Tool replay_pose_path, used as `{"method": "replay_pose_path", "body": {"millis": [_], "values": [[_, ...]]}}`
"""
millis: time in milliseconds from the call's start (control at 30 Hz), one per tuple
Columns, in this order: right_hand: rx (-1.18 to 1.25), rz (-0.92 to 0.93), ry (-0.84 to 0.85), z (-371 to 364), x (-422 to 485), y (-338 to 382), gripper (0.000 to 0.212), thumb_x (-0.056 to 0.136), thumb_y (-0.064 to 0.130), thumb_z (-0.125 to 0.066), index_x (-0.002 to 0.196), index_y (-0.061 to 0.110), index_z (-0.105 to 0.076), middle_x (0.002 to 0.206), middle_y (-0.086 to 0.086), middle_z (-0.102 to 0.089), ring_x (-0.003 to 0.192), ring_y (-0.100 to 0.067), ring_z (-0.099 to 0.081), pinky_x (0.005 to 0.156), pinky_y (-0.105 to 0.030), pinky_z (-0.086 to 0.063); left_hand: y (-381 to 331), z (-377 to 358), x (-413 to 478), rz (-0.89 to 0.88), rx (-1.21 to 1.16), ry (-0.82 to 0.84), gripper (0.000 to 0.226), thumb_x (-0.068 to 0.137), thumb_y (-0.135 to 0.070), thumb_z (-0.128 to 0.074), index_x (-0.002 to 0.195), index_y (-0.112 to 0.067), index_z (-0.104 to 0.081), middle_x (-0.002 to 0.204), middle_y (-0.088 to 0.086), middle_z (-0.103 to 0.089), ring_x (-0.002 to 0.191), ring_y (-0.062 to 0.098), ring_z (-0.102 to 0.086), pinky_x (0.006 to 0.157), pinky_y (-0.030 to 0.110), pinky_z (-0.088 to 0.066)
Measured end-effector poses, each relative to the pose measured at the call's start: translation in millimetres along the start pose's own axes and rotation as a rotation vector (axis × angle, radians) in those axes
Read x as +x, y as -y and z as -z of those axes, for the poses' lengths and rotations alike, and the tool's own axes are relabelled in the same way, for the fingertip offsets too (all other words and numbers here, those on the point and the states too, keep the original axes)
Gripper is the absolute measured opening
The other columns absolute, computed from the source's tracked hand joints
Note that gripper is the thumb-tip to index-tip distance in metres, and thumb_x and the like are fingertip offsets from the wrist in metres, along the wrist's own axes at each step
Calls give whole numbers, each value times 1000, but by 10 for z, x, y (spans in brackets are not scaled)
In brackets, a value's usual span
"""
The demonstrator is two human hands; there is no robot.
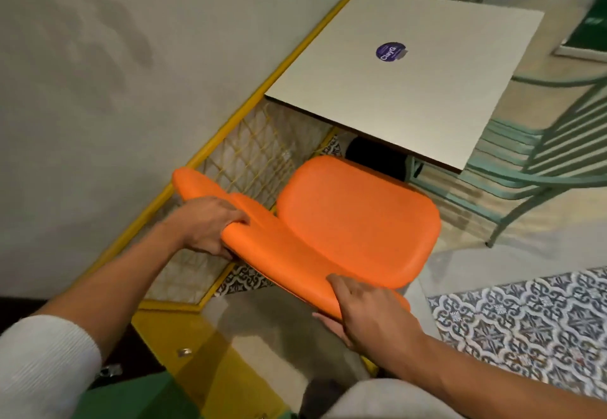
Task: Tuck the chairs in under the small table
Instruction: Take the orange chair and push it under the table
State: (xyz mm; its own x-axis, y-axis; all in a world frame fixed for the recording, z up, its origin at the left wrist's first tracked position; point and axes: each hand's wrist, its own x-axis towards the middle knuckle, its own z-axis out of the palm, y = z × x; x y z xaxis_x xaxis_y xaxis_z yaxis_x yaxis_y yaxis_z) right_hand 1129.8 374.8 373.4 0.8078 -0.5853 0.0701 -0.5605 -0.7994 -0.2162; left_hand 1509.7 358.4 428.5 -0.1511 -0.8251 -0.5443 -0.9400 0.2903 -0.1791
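Note:
An orange chair [358,218] with a padded seat and curved backrest stands in front of the small square white table [377,97]. The seat's front edge lies just beneath the table's near edge. My left hand [210,225] grips the left part of the backrest, fingers curled over its top. My right hand [368,310] grips the right end of the backrest, thumb underneath. A green metal slatted chair [532,159] stands at the table's right side, partly under it.
A yellow railing with rope netting [249,156] runs along the left beside a pale wall. A purple round sticker [390,51] is on the tabletop. Patterned floor tiles [525,326] lie at the right. A dark table base shows under the top.

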Motion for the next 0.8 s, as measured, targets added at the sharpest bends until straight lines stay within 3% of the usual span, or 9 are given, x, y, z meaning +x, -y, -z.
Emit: {"method": "replay_pose_path", "body": {"millis": [100, 200, 267, 433, 633, 800], "values": [[-21, -50, 48, 64, 29, 41, 60, 88, 79, -63, 112, 25, -75, 91, 8, -77, 69, -13, -74, 47, -28, -47, 128, -93, 51, -59, 25, -58, 95, 62, -95, -63, 139, -39, -60, 136, -10, -70, 123, 18, -68, 96, 40, -56], [98, -78, 147, -14, 54, 67, 73, 101, 80, -36, 143, 24, -57, 127, 2, -72, 105, -24, -73, 76, -40, -58, 267, -272, 47, -129, -8, -188, 86, 58, -86, -77, 127, -34, -73, 123, -7, -78, 110, 22, -76, 83, 39, -59], [127, -91, 151, -41, 84, 133, 76, 102, 80, -26, 145, 24, -53, 133, 1, -68, 111, -28, -70, 83, -46, -58, 377, -390, 33, -175, -24, -264, 80, 58, -85, -75, 118, -31, -78, 112, -4, -81, 99, 23, -79, 75, 39, -61], [99, -79, 137, -110, 216, 228, 80, 101, 83, -19, 149, 27, -50, 136, 5, -67, 112, -27, -71, 82, -47, -59, 528, -473, -20, -221, -41, -366, 80, 58, -85, -65, 107, -24, -83, 100, 2, -83, 83, 23, -81, 61, 37, -62], [109, 23, 29, -76, 395, 119, 67, 103, 76, -44, 137, 23, -66, 115, 5, -77, 84, -21, -76, 64, -37, -59, 638, -651, -159, -197, -81, -401, 75, 56, -81, -70, 102, -24, -83, 96, 0, -83, 76, 23, -80, 55, 37, -59], [139, 47, 63, -63, 565, -23, 69, 101, 82, -39, 138, 29, -64, 114, 10, -76, 85, -20, -75, 69, -37, -58, 647, -814, -257, -148, -101, -449, 73, 55, -78, -76, 102, -22, -84, 93, -1, -83, 74, 21, -80, 55, 36, -57]]}}
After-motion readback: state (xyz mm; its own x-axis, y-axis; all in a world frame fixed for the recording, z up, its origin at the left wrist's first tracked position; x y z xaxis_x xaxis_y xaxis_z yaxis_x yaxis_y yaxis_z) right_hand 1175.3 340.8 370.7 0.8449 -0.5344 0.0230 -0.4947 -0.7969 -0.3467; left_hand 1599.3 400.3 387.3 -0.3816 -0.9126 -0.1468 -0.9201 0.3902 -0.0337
